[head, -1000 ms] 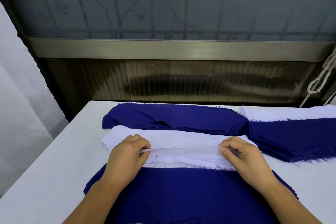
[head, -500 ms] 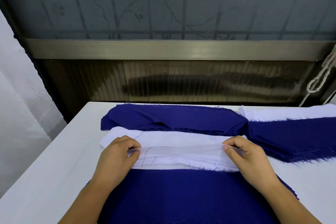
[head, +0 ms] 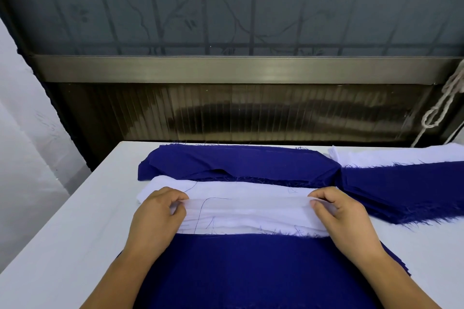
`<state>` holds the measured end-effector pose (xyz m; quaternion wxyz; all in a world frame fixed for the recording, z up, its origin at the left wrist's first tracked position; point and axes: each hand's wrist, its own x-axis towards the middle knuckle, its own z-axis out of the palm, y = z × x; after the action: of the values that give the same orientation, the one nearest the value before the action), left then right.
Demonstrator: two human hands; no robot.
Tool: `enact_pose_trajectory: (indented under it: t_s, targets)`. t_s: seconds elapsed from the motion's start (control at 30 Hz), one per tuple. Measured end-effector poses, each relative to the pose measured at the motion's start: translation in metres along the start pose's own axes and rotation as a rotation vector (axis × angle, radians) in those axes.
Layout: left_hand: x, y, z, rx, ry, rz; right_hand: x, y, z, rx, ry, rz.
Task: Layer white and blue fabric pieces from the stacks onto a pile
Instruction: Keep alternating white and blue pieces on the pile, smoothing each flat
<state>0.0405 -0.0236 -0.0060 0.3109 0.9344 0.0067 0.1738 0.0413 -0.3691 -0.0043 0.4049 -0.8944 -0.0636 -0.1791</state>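
A stack of white fabric (head: 241, 189) lies across the middle of the white table (head: 62, 246). Its top white piece (head: 251, 208) is lifted at the far edge and stretched between my hands. My left hand (head: 157, 218) pinches its left end and my right hand (head: 344, 216) pinches its right end. Nearest me lies the pile with a dark blue piece (head: 251, 271) on top. Beyond the white stack sits a stack of dark blue fabric (head: 238, 163).
At the right lies another blue heap (head: 401, 188) with white fabric (head: 401, 158) behind it. A dark ribbed wall panel (head: 238, 113) and a metal sill close off the table's far edge. A knotted cord (head: 442, 108) hangs at the right.
Both hands have peeled the top white piece up off the white stack and spread slightly apart, so it now stretches taut between them.
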Motion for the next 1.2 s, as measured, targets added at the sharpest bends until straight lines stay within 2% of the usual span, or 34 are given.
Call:
enact_pose_trajectory:
  t_s: [0.13, 0.27, 0.37, 0.53, 0.7, 0.77, 0.87, 1.0, 1.2]
  targets:
    - [0.000, 0.004, -0.002, 0.025, 0.176, 0.060, -0.001, -0.003, 0.001, -0.090, 0.104, -0.121]
    - [-0.001, 0.007, -0.007, 0.071, 0.396, 0.154, 0.000, -0.005, -0.001, -0.158, 0.319, -0.341]
    - [-0.003, 0.013, -0.016, 0.036, 0.475, 0.264, -0.004, -0.011, -0.007, -0.128, 0.397, -0.397]
    - [-0.033, 0.009, -0.039, -0.019, 0.422, 0.376, -0.031, -0.018, -0.026, -0.048, 0.396, -0.449]
    - [-0.076, -0.015, -0.040, -0.045, 0.217, 0.557, -0.071, 0.001, -0.034, -0.098, 0.157, -0.511]
    - [-0.085, -0.021, -0.041, 0.002, 0.137, 0.577, -0.077, 0.008, -0.037, -0.171, 0.088, -0.535]
    - [-0.090, -0.025, -0.039, 0.006, 0.115, 0.583, -0.082, 0.015, -0.041, -0.204, 0.019, -0.527]
    - [-0.089, -0.032, -0.034, 0.069, 0.134, 0.561, -0.083, 0.023, -0.042, -0.203, 0.019, -0.527]
    - [-0.083, -0.036, -0.029, 0.168, 0.130, 0.654, -0.087, 0.034, -0.047, -0.354, 0.078, -0.594]
